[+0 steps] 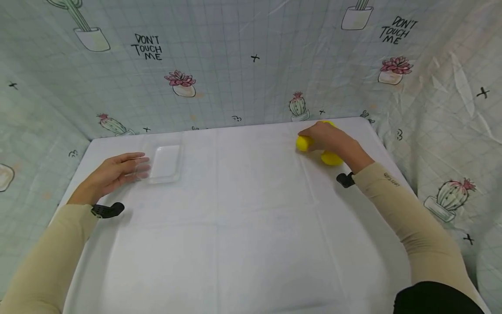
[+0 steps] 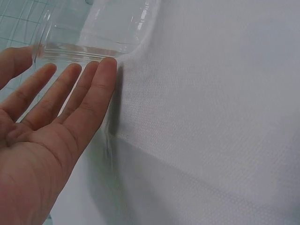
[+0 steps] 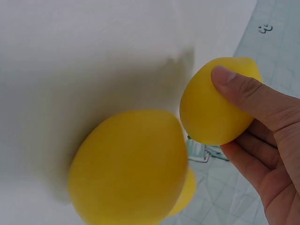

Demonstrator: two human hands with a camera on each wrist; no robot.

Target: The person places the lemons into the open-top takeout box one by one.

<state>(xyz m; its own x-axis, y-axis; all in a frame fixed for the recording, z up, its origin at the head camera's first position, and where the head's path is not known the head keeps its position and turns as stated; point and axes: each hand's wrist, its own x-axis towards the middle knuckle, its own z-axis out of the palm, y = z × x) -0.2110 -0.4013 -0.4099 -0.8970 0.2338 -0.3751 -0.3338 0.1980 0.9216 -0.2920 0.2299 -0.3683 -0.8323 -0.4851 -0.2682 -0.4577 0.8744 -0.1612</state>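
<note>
At the back right of the table, my right hand (image 1: 325, 138) holds a yellow lemon (image 3: 220, 105) between thumb and fingers. A second lemon (image 3: 131, 168) lies close beside it, large in the right wrist view. Behind that one, a third lemon (image 3: 186, 192) is partly hidden. At the back left, my left hand (image 1: 119, 174) is beside a clear plastic container (image 1: 172, 178), its fingers extended. In the left wrist view, these fingertips (image 2: 108, 65) are right at the near edge of the container, and the thumb is by its left side.
White cloth covers the table (image 1: 243, 209), creased by fold lines. A patterned curtain (image 1: 235, 65) with cactus drawings stands along the back edge and both sides. A dark rounded object (image 1: 437, 298) shows at the bottom right of the head view.
</note>
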